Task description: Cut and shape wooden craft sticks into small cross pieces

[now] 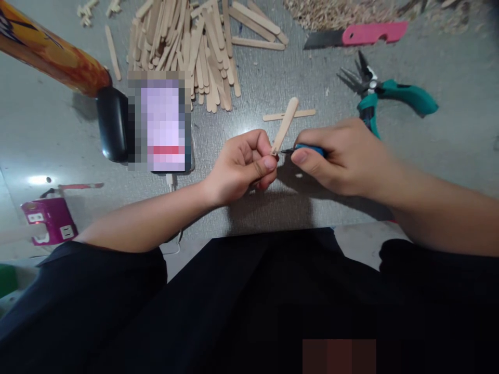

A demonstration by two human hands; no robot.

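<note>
The left hand [246, 167] is pinching a wooden stick [287, 122] by its lower end, above the counter [273, 72]; the free end is slanting up and away from the person. The right hand [339, 158] is gripping a blue-handled tool [317, 149] in a closed grasp, and the thin dark tip is pointing at the pinched end. Contact between tip and wood cannot be confirmed. A second stick [307, 112] is lying just beyond the held one. Pliers [373, 84] are lying spread beyond the right hand, near a pink knife [374, 34].
</note>
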